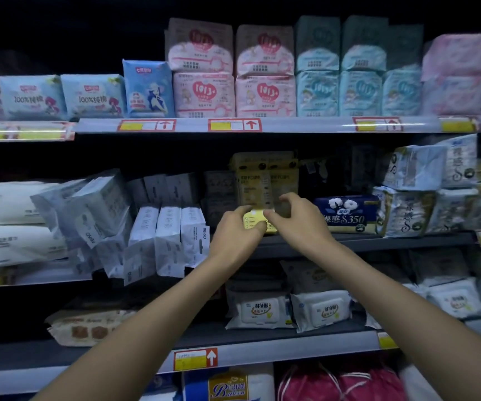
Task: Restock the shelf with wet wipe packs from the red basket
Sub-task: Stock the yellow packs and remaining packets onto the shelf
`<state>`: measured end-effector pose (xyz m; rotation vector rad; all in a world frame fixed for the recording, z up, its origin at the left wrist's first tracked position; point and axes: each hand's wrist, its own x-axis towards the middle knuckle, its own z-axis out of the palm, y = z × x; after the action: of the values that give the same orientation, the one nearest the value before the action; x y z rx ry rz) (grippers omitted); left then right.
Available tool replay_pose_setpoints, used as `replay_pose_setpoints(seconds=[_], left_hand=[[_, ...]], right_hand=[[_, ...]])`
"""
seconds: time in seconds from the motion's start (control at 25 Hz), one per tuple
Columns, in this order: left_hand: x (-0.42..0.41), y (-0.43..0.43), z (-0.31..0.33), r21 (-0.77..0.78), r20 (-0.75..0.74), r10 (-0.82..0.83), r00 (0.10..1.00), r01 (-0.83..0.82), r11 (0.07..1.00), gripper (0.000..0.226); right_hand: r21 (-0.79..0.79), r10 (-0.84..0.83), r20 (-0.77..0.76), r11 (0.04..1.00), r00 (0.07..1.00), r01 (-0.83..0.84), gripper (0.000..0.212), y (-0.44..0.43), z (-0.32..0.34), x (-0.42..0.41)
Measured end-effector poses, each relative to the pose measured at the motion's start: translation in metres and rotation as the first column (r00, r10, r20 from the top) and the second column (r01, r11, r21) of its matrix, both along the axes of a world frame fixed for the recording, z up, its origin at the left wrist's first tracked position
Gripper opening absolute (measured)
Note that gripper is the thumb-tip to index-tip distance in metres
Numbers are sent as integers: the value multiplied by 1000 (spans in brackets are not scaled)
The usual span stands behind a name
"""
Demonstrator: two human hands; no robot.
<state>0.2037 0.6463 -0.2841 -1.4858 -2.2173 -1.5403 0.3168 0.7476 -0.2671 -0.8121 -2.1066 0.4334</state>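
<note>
A small yellow wet wipe pack (255,220) stands at the front of the middle shelf (378,240). My left hand (238,231) grips its left side, thumb on top. My right hand (298,217) pinches its right side, fingers curled over the top. Behind it stand taller yellow packs (265,175) of the same kind. The red basket is not in view.
White wipe packs (169,233) lean to the left of my hands. A blue tissue box (348,212) sits just right of them. White lidded wipe packs (262,311) lie on the shelf below. The top shelf holds pink and blue packs (204,94).
</note>
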Motion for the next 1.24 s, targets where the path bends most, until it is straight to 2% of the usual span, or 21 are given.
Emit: replay_pose_setpoints(seconds=[0.12, 0.36, 0.6, 0.84, 1.0, 1.24], left_hand=[[12, -21, -14, -38, -45, -118, 992, 116, 992, 66], [25, -72, -64, -154, -53, -256, 965, 246, 957, 72], [11, -125, -131, -375, -179, -240, 954, 159, 913, 80], [-8, -174, -208, -554, -316, -204, 926, -6, 832, 81], [-17, -199, -267, -667, -247, -206, 947, -12, 745, 86], [-24, -220, -344, -788, -131, -206, 970, 24, 615, 82]], right_hand=[[44, -16, 119, 999, 993, 10, 75, -18, -7, 28], [24, 49, 284, 998, 958, -58, 94, -59, -46, 75], [-78, 181, 509, 983, 841, -165, 101, -87, -122, 92], [-218, 312, 571, 949, 759, -227, 112, -111, -217, 81], [-360, 423, 646, 903, 635, -235, 118, -134, -289, 66], [-492, 523, 732, 849, 436, -192, 106, -150, -385, 43]])
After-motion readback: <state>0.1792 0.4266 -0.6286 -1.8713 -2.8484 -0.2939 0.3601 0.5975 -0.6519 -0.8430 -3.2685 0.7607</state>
